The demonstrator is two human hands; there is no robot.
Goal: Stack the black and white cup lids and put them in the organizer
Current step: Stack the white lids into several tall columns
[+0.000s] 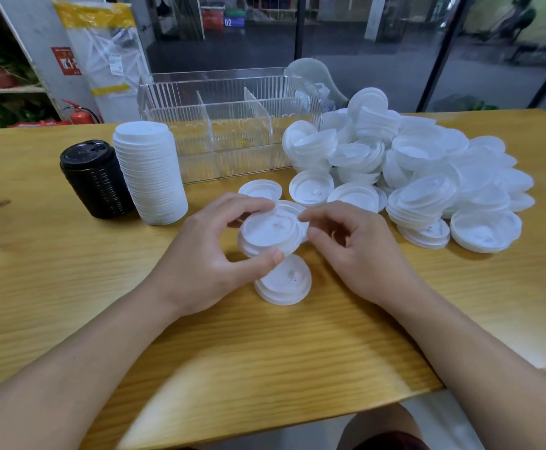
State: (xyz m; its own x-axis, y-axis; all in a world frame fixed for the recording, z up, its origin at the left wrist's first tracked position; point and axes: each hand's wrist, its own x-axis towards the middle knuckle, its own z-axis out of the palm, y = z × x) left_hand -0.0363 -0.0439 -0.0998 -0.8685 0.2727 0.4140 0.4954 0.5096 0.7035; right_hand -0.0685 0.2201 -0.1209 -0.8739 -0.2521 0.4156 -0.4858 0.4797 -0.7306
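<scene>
A few white lids (270, 233) are gripped by the left hand (200, 261); two stacks (150, 173) stand at ten o'clock; the right hand (356, 251) is curled, empty.

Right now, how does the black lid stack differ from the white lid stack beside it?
The black lid stack is dark and shorter; the white lid stack is pale, taller and leans to the right. The black one stands further left. Both stand on the table, side by side, outside the organizer.

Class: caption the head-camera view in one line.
Both hands stack white lids before an empty organizer.
</scene>
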